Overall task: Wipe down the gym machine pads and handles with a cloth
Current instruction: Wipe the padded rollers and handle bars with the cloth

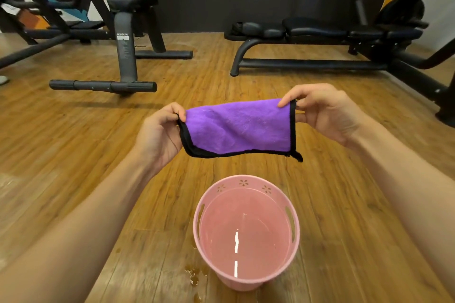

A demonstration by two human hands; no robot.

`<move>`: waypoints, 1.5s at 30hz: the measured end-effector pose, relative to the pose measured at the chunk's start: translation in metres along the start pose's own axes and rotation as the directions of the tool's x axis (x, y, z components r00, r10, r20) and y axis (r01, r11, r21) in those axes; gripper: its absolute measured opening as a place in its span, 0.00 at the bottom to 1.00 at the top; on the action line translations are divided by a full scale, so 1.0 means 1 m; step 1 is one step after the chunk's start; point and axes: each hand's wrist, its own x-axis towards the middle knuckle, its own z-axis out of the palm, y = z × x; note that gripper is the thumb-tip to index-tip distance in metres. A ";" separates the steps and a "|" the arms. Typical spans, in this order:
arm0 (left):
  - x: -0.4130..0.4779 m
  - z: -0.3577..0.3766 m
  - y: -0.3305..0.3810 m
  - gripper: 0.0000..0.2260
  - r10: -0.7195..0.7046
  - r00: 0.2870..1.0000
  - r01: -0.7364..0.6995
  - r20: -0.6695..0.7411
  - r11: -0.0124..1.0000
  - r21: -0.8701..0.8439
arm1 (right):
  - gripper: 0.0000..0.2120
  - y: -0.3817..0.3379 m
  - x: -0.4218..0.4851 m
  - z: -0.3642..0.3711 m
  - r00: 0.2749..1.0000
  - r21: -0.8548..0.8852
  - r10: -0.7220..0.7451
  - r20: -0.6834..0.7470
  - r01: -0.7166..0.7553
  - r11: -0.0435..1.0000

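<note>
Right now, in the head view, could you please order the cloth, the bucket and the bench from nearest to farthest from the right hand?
1. Cloth: pinched at its top corner by the right hand.
2. Bucket: standing below, slightly to the left.
3. Bench: far back, on the right.

Purple cloth edged black; pink bucket with flower cut-outs; brown wood-grain floor.

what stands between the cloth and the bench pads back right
Nothing visible does. The left hand and right hand pinch the cloth; only wood floor lies between it and the bench pads. The pink bucket sits nearer, off that path.
</note>
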 end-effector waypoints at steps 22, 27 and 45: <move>-0.004 -0.003 0.007 0.15 -0.080 0.977 -0.082 0.198 0.716 0.693 | 0.08 -0.007 0.009 0.017 0.958 -0.457 0.150 -0.244 -0.250 0.854; -0.002 -0.005 0.004 0.05 -0.010 0.972 -0.195 0.235 0.520 0.832 | 0.11 -0.003 0.010 0.020 0.933 -0.503 0.162 -0.320 -0.312 0.806; -0.012 0.051 -0.001 0.05 -0.194 0.979 0.112 0.062 0.768 0.631 | 0.03 -0.022 0.004 0.047 0.877 -0.166 0.480 0.002 -0.473 0.866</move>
